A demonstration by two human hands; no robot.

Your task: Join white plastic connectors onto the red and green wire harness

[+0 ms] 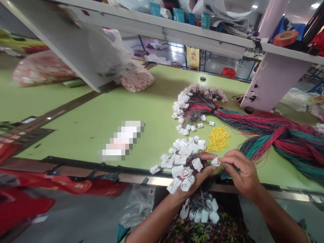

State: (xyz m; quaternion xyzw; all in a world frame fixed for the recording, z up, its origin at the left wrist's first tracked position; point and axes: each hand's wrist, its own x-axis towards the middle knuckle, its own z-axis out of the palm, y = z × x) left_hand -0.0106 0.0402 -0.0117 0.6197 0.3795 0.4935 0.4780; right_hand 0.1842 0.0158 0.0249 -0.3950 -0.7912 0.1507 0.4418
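from where i sit, the matt white plastic connector housings (178, 157) look smooth and hard-moulded, and the thin red and teal wires (283, 138) have a faint sheen on their plastic insulation. the pale green tabletop (101, 114) reads as a smooth, matt laminate, edged by a dull metal strip (162, 181). the clear plastic bag (138, 206) beyond the edge is thin, crinkled and glossy, and the small yellow pieces (218, 138) look matt, though i can't tell their material.

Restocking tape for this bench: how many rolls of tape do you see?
3: an orange roll on the shelf, a dark roll on the green table, another by the white post. More may be hidden.
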